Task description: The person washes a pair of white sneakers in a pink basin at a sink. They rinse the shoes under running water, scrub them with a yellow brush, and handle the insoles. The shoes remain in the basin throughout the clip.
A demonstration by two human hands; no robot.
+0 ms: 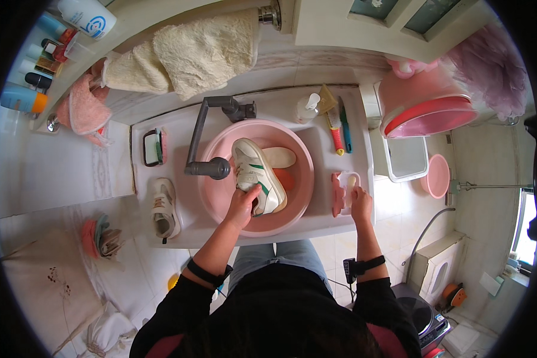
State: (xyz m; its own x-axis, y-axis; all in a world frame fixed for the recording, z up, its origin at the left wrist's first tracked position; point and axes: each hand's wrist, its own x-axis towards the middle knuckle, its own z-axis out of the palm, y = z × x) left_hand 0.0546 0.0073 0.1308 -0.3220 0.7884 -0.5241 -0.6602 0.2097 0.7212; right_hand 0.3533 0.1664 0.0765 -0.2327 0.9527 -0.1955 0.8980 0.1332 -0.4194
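My left hand point(244, 206) grips a white sneaker with green stripes point(257, 174) by its heel part, over a pink plastic basin point(308, 179) in the sink. Inside the basin lie a pale insole point(281, 157) and something orange point(284, 179). My right hand point(361, 203) is at a pink soap dish point(338, 197) on the sink's right ledge, its fingers on the edge of a pale bar of soap point(351, 185); whether they grip it is hard to tell. A second sneaker point(164, 208) rests on the left ledge.
A dark grey faucet point(199, 129) reaches over the basin's left side. Behind stand a clear pump bottle point(308, 108) and two brushes, one with a red and yellow handle point(337, 138), one teal point(348, 134). A mirror-like case point(152, 147) lies left. Pink basins point(425, 107) hang right.
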